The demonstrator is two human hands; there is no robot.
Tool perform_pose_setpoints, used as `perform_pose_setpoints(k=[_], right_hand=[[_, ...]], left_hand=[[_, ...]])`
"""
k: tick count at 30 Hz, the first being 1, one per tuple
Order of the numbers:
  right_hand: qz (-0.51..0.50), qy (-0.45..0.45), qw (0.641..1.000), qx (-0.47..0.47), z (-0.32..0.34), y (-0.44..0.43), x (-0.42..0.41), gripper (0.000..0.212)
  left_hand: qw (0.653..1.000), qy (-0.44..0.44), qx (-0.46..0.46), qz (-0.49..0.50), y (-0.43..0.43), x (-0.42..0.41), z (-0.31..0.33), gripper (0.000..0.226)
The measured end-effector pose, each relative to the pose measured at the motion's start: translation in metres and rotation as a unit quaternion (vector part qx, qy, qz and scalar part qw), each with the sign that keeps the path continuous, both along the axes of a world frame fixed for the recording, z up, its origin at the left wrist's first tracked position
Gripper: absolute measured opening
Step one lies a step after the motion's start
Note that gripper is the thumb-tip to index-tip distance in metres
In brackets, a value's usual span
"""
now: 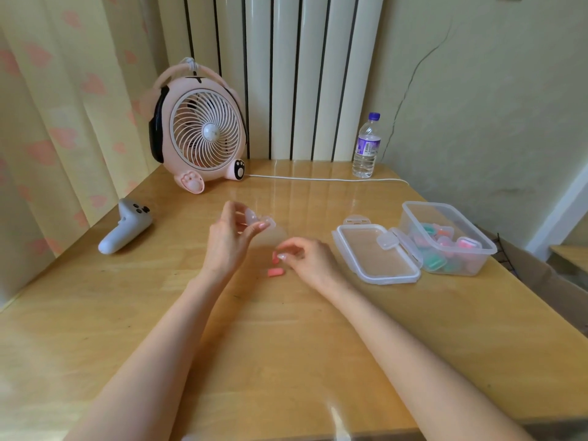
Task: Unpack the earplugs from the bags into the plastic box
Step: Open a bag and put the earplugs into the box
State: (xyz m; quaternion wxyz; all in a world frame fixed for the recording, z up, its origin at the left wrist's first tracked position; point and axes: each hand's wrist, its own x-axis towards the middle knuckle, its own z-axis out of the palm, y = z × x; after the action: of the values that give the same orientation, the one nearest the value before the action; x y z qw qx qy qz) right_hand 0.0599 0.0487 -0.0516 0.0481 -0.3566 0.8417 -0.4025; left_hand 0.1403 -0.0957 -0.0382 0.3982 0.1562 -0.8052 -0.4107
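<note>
My left hand [230,240] holds a small clear plastic earplug case [259,219] between thumb and fingers, lifted above the table. My right hand [307,254] pinches a pink earplug [275,256] at its fingertips, just over the tabletop. A second pink earplug [276,272] lies flat on the wood below it. To the right stands the clear plastic box [477,249], open, holding several small cases with pink, green and orange earplugs [436,249].
The box's lid [375,254] lies beside the box, and a small clear case [386,241] sits on it. A pink desk fan [199,128] with a white cable, a water bottle [366,146] and a grey controller [125,229] stand further back on the wooden table.
</note>
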Motion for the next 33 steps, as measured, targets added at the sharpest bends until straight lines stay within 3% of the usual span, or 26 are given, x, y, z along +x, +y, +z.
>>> perform_pose_setpoints(k=[5,8,10,13,15,20,26,30,33], right_hand=[[-0.034,0.082,0.988,0.126,0.01,-0.014,0.004,0.031],[-0.052,0.086,0.985,0.14,0.009,-0.023,0.003,0.018],[-0.079,0.06,0.992,0.082,0.009,-0.024,0.0,0.007],[-0.098,-0.114,0.981,-0.123,0.016,-0.018,-0.008,0.02],[-0.061,-0.178,0.964,-0.189,0.022,-0.014,-0.01,0.028],[-0.032,0.002,0.996,-0.084,0.025,-0.011,-0.011,0.015],[0.004,0.002,1.0,-0.021,0.022,-0.004,-0.01,0.025],[-0.029,0.024,0.997,-0.067,0.02,0.002,-0.006,0.02],[0.048,0.025,0.998,0.014,0.021,0.006,0.007,0.016]], left_hand=[[0.999,-0.044,-0.01,0.015,-0.003,-0.001,-0.005,0.035],[0.998,-0.059,0.004,0.007,-0.005,-0.001,-0.006,0.036],[0.998,-0.068,0.008,-0.001,-0.005,-0.001,-0.006,0.035],[0.997,-0.078,0.0,-0.027,-0.005,0.0,-0.004,0.035],[0.995,-0.082,-0.008,-0.056,-0.002,-0.001,-0.003,0.035],[0.987,-0.071,0.025,-0.144,0.003,-0.002,-0.002,0.031],[0.981,-0.068,0.071,-0.169,0.003,0.0,-0.001,0.027],[0.992,-0.061,0.06,-0.088,0.0,-0.001,-0.003,0.031],[0.996,-0.05,0.07,-0.033,-0.005,-0.002,-0.004,0.039]])
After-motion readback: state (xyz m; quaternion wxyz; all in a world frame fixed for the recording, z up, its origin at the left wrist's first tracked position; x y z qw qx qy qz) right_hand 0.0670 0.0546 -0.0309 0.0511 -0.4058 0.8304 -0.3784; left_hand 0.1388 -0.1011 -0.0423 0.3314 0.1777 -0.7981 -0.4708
